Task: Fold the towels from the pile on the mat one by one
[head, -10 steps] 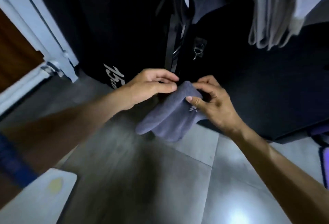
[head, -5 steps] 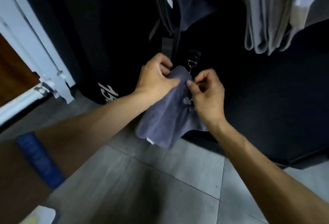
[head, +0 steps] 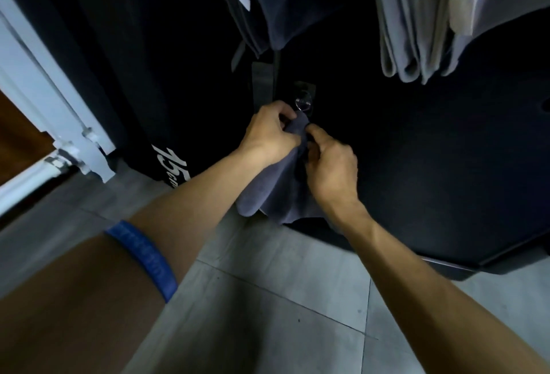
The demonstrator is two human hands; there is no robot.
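Where both arms reach forward over the tiled floor (head: 268,314), held up between the hands: a small grey towel (head: 276,192). Pinched at its top corner by the left hand (head: 268,135), fingers curled over the bunched cloth. Pinched just beside that by the right hand (head: 330,165), thumb and fingers closed on the same top edge. Each grip pressed tight on the towel, the two hands nearly touching. Top corner raised right under a metal hook (head: 303,103) on the dark panel (head: 416,165); cannot tell whether cloth and hook touch. Rest of the towel hanging loose below the hands, lower edge clear of the floor. Blue band (head: 148,257) around the left forearm. Above, pale folded towels (head: 416,31) draped at upper right, a darker cloth (head: 282,1) hanging beside them. White frame (head: 44,91) at far left.
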